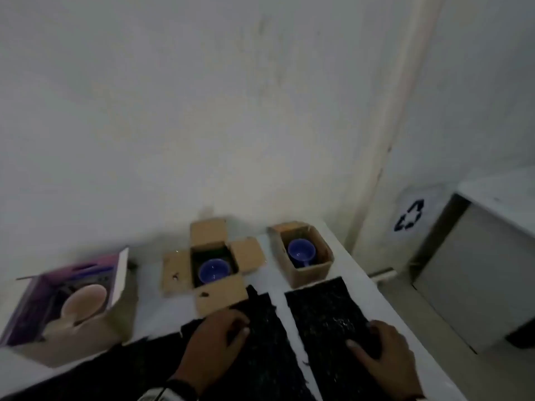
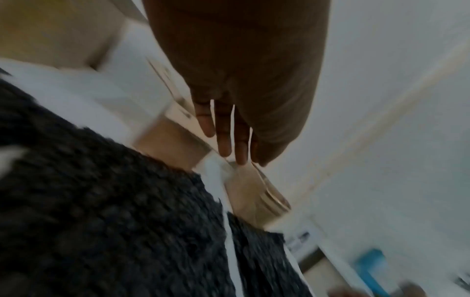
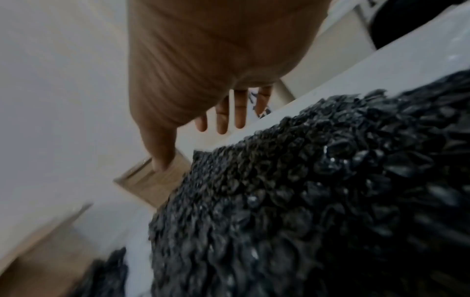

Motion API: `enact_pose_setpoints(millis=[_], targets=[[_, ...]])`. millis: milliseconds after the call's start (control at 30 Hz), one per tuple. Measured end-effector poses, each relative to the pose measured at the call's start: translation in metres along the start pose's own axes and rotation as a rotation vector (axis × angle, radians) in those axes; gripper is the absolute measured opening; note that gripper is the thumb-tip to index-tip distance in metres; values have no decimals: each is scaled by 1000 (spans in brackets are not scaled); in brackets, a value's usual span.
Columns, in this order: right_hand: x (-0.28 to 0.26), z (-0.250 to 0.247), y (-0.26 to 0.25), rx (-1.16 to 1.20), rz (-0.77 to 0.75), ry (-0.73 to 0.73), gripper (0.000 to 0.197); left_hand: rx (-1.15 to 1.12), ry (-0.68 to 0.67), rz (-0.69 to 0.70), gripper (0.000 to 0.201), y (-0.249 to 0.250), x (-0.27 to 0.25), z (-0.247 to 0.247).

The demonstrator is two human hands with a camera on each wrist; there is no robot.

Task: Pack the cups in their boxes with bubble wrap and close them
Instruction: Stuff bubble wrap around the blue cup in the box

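Observation:
Three open boxes stand on the white table (image 1: 150,314) along the wall. A purple-and-white box (image 1: 43,322) at the left holds a cream cup (image 1: 84,302). The middle cardboard box (image 1: 212,261) and the right cardboard box (image 1: 304,256) each hold a blue cup (image 1: 214,270) (image 1: 301,250). Two black bubble wrap sheets lie in front of them: the left sheet (image 1: 260,328) (image 2: 101,201) and the right sheet (image 1: 324,308) (image 3: 305,191). My left hand (image 1: 217,334) (image 2: 229,130) hovers over the left sheet with straight fingers. My right hand (image 1: 382,348) (image 3: 223,116) is spread over the right sheet. Neither hand holds anything.
The table's right edge runs just past the right sheet. Beyond it stand a white bin with a recycling mark (image 1: 411,215) and a grey cabinet (image 1: 477,270). The wall (image 1: 202,111) is close behind the boxes. The middle box's flaps are spread outward.

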State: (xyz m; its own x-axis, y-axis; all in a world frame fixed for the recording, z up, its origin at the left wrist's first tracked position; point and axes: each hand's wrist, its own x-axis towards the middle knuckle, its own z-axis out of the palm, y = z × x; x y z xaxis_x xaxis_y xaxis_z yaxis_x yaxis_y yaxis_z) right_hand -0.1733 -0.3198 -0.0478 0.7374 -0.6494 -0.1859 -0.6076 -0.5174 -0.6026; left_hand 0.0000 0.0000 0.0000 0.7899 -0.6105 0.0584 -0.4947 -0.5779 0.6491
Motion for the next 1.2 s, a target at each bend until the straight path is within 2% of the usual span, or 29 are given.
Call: enact_pose_setpoints(millis=[67, 100, 167, 233, 300, 400, 500, 600, 667, 733, 767, 833, 933, 1000, 1067, 1133, 1167, 1200], targets=[[0, 9, -5, -331, -37, -188, 66, 26, -178, 79, 14, 22, 16, 30], [0, 15, 2, -431, -48, -213, 62, 27, -261, 101, 17, 33, 21, 46], [-3, 27, 7, -426, -86, -147, 48, -1, -365, 118, 21, 49, 26, 75], [-1, 34, 17, -354, -127, -31, 31, -40, -363, 106, 22, 55, 28, 97], [4, 35, 26, -266, -192, 92, 20, -83, -289, 105, 22, 58, 30, 115], [9, 28, 33, -155, -236, 168, 30, -125, -204, 106, 20, 60, 34, 135], [16, 11, 31, 102, -147, 155, 39, -146, -104, 137, 15, 64, 39, 150], [28, -5, 31, 305, -40, 267, 35, -150, -85, 186, 32, 73, 43, 163], [39, -12, 35, 380, 35, 295, 29, -63, -167, 195, 63, 74, 45, 176], [49, -16, 40, 472, 92, 284, 15, 177, -274, 175, 90, 71, 47, 189], [53, -17, 42, 525, 112, 273, 10, 291, -308, 174, 90, 70, 48, 194], [57, -20, 46, 611, 144, 235, 13, 392, -316, 168, 74, 68, 51, 199], [61, -24, 48, 703, 184, 170, 15, 405, -211, 201, 46, 69, 58, 199], [62, -25, 49, 728, 203, 113, 16, 364, -123, 243, 40, 71, 61, 197], [61, -25, 46, 715, 212, 32, 17, 241, -90, 253, 58, 76, 63, 192], [58, -24, 41, 711, 190, -53, 17, 77, -188, 223, 93, 84, 66, 183], [57, -22, 40, 692, 167, -86, 17, 16, -259, 208, 104, 90, 68, 180], [56, -20, 38, 662, 139, -114, 17, 1, -314, 205, 107, 95, 72, 178]])
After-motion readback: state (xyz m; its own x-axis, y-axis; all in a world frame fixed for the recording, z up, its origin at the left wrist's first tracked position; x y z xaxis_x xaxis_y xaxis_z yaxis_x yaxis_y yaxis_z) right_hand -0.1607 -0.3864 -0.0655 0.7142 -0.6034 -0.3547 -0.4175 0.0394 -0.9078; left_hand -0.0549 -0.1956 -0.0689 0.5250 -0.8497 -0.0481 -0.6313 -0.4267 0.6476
